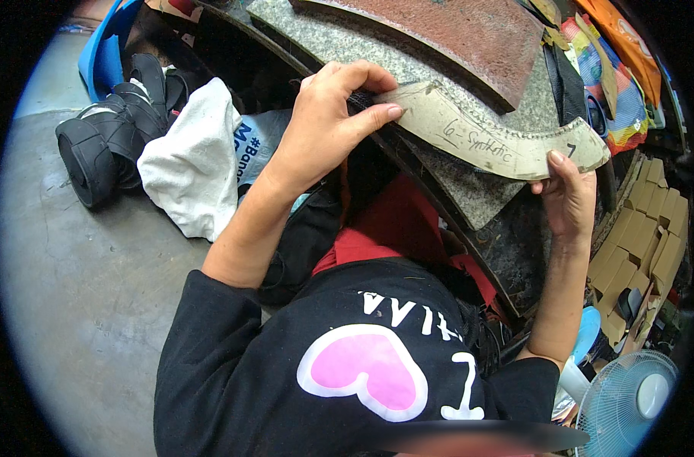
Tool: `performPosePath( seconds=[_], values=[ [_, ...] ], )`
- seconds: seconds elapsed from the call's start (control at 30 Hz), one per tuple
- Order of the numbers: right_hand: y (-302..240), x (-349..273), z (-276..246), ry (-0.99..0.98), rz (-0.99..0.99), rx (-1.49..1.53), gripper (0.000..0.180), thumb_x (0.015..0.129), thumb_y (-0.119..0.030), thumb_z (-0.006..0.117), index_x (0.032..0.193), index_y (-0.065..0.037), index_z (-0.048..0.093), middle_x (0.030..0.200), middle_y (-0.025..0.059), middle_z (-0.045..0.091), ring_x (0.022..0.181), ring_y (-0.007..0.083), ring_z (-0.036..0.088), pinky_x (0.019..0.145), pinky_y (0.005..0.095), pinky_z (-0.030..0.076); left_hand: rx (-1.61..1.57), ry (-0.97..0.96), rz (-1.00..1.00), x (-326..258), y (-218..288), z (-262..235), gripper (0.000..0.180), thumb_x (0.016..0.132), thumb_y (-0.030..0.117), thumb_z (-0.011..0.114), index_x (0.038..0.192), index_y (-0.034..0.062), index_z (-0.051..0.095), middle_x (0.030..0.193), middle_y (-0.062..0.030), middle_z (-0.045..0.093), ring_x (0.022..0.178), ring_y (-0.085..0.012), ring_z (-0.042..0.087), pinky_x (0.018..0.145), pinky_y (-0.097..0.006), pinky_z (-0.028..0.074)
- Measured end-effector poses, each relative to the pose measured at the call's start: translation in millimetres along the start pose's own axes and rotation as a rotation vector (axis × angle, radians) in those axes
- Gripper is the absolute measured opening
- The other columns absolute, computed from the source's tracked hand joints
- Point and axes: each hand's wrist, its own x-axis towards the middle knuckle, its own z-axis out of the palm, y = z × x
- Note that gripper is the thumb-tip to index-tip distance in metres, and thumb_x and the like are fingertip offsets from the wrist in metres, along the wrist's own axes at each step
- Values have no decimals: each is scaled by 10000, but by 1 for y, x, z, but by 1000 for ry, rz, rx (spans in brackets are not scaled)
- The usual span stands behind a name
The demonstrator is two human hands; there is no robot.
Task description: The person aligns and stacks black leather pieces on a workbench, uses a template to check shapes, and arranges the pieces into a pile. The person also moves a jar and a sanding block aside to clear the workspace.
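Between my two hands stretches a curved, off-white template strip (469, 137) with handwriting on its face and a row of small holes or stitch marks along its upper edge. My left hand (335, 110) pinches its left end between thumb and fingers; some dark material shows just behind that end. At the other end, my right hand (566, 190) grips the lower edge, thumb on the face and fingers behind. The strip is held above a speckled grey stone slab (476, 202), on which a reddish-brown curved block (446, 46) rests.
Black strap-like pieces (107, 141) are stacked on the grey floor (80, 305) to the left, beside a whitish cloth (198, 164). Flattened brown cardboard (644, 228) and a fan (629, 400) stand at right. Colourful bags (602, 84) lie at upper right.
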Motion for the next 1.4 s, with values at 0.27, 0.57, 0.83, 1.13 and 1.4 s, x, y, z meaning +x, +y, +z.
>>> performPosePath(
  seconds=[0.27, 0.57, 0.83, 1.13, 1.4],
  values=[
    [7, 2, 9, 30, -212, -503, 145, 873, -107, 737, 981, -17, 706, 891, 3, 701, 741, 64, 600, 641, 235, 447, 88, -30, -165, 7, 8, 4, 292, 906, 43, 654, 1187, 11, 579, 715, -17, 586, 667, -79, 538, 623, -255, 428],
    [5, 6, 8, 19, -120, -502, 190, 871, -112, 740, 1026, -7, 704, 915, 9, 705, 767, 78, 615, 675, 239, 466, 222, 60, -73, 9, 9, 11, 318, 878, 49, 652, 1184, 45, 565, 685, -57, 581, 583, -151, 540, 554, -296, 427],
    [9, 5, 10, 48, -89, -469, 222, 876, -60, 731, 1078, 23, 691, 992, 47, 719, 858, 115, 661, 793, 267, 513, 274, 80, -54, 10, 10, 12, 330, 862, 41, 642, 1181, 45, 559, 680, -73, 587, 589, -197, 576, 592, -326, 455],
    [9, 4, 14, 63, -112, -475, 214, 876, -43, 728, 1071, 38, 695, 1011, 58, 724, 888, 126, 668, 823, 276, 516, 349, 100, -37, 12, 10, 15, 295, 847, 25, 645, 1133, 51, 578, 718, -111, 588, 668, -273, 623, 653, -372, 486],
    [13, 4, 14, 61, -120, -432, 199, 872, -49, 748, 1044, 44, 708, 991, 59, 729, 871, 124, 667, 811, 277, 518, 421, 88, 4, 12, 13, 16, 237, 848, 30, 639, 1078, 85, 620, 759, -124, 599, 744, -316, 623, 698, -409, 497]
  ],
)
